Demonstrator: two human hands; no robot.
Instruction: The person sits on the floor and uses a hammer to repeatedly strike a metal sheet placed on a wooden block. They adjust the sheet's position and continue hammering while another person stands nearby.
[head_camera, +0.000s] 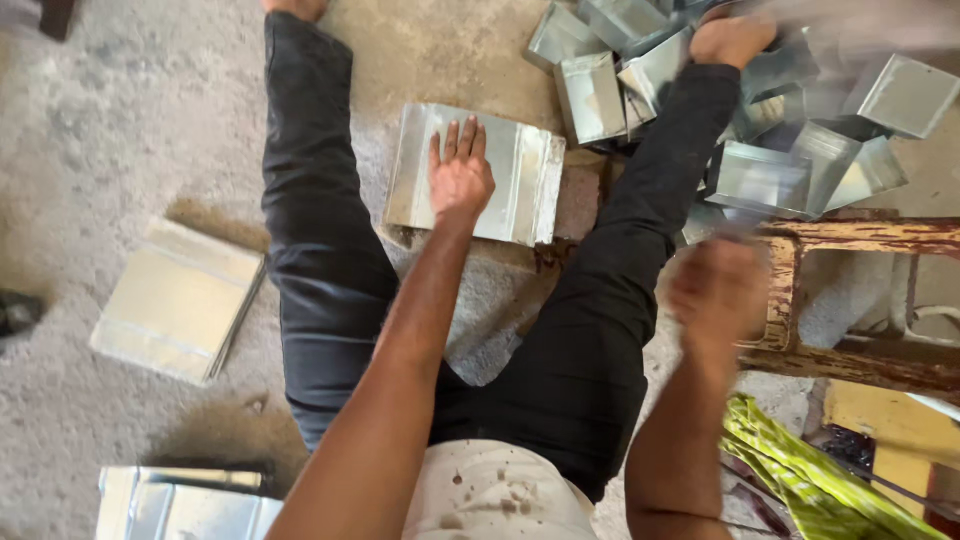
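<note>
One bent sheet of shiny galvanised metal (470, 172) lies on the rough concrete floor (110, 140) between the person's spread legs, flat in the middle with its two short ends folded down into lips. The left hand (459, 175) presses on it, palm down, fingers straight and spread, flat on the smooth grey surface rather than gripping it. The sheet's right end sits over a reddish brick-like block (578, 198).

Over to the right hand (718, 290): it is up in the air near the right knee and badly motion-blurred, looks curled like a fist, but I cannot tell whether it holds anything.

Beyond the right foot (733, 38), a heap of folded metal boxes (800, 130) is piled loosely, open-topped, sharp-cornered, tilted every which way, gleaming. Just beside the blurred hand stands a worn wooden frame (860, 235) with peeling reddish paint. Crumpled green plastic wrap (800, 465) lies at lower right.

On the left, a neat stack of flat sheets (180, 300) rests well apart on the gritty floor, dull and pale. More shiny folded metal (180, 505) shows at the bottom left edge. Black trousers, a stained white shirt.
</note>
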